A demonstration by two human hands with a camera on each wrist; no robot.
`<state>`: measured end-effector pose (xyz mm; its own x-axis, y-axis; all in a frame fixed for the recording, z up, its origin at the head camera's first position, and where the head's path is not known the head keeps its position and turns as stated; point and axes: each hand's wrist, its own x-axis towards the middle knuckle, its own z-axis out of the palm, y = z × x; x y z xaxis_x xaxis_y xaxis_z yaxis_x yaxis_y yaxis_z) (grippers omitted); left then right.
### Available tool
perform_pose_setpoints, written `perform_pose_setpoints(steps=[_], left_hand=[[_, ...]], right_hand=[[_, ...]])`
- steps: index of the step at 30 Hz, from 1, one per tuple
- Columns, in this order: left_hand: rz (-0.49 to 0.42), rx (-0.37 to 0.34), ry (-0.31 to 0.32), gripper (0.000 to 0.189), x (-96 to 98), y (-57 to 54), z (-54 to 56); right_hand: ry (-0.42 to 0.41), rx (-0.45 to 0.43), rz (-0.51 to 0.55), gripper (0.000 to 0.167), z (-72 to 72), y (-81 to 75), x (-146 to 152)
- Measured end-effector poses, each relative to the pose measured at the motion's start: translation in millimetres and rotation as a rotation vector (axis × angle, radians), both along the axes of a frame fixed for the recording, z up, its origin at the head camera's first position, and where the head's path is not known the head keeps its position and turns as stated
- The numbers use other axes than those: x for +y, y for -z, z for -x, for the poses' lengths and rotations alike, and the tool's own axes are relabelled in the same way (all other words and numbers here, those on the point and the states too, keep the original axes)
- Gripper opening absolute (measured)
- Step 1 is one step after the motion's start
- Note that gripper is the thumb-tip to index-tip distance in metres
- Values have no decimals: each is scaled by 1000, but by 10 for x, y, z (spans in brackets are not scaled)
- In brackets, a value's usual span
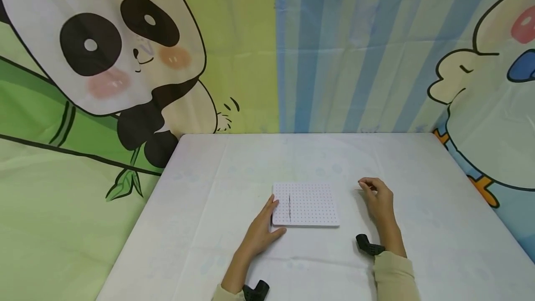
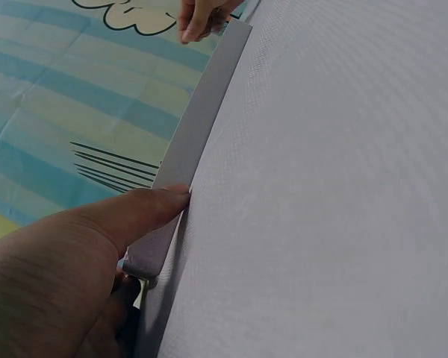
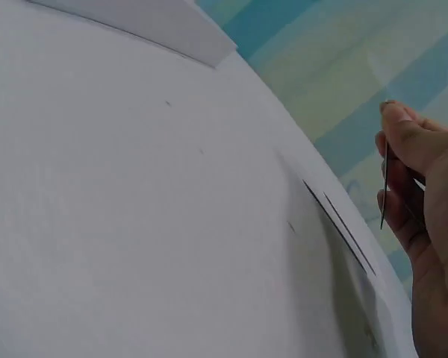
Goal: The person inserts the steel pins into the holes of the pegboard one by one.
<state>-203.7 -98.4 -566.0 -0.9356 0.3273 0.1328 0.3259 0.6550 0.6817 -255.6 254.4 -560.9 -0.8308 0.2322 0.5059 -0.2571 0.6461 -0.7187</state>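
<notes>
A white pegboard (image 1: 313, 206) with a grid of small holes lies on the table. Several thin dark needles (image 1: 290, 207) stand in a row near its left side; the left wrist view shows these needles (image 2: 116, 168) side-on. My left hand (image 1: 260, 233) rests at the board's front left corner, fingers straight along the left edge. Its thumb (image 2: 153, 205) touches the front side. Right of the board, my right hand (image 1: 379, 201) is raised over the table and pinches one thin needle (image 3: 384, 183) between thumb and fingertips. This needle points down in the right wrist view.
The white table (image 1: 225, 175) reaches back to a printed cloth (image 1: 234, 59) with cartoon animals and stripes. Two thin dark needles (image 3: 336, 224) lie on the tabletop by my right hand in the right wrist view. A black wrist camera (image 1: 369, 245) is strapped to my right wrist.
</notes>
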Motion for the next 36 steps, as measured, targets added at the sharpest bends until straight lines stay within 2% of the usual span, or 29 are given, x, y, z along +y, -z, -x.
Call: perform_pose_setpoints(steps=[5, 10, 13, 17, 21, 24, 27, 32, 36], left_hand=[[3, -1, 4, 80, -3, -6, 5], [2, -1, 1, 80, 1, 3, 13], [1, -3, -1, 80, -6, 1, 10], [4, 12, 8, 80, -12, -7, 9], [-7, 27, 26, 80, -12, -14, 8], [-13, 30, 33, 80, -14, -21, 6], [-5, 36, 34, 80, -12, -31, 4], [2, 41, 36, 80, -10, -40, 14], [1, 16, 22, 80, -13, -29, 14]], right_hand=[[-92, 38, 86, 14, 49, -182, -383], [-264, 188, 197, 9, -52, -525, -948], [-365, 261, 237, 10, -105, -625, -1241], [-442, 289, 248, 13, -67, -521, -1501], [-489, 282, 207, 16, 37, -246, -1635], [-481, 281, 175, 17, 91, -98, -1670], [-461, 294, 161, 16, 109, -51, -1675], [-474, 307, 134, 13, 111, -67, -1669], [-486, 305, 114, 13, 114, -65, -1672]])
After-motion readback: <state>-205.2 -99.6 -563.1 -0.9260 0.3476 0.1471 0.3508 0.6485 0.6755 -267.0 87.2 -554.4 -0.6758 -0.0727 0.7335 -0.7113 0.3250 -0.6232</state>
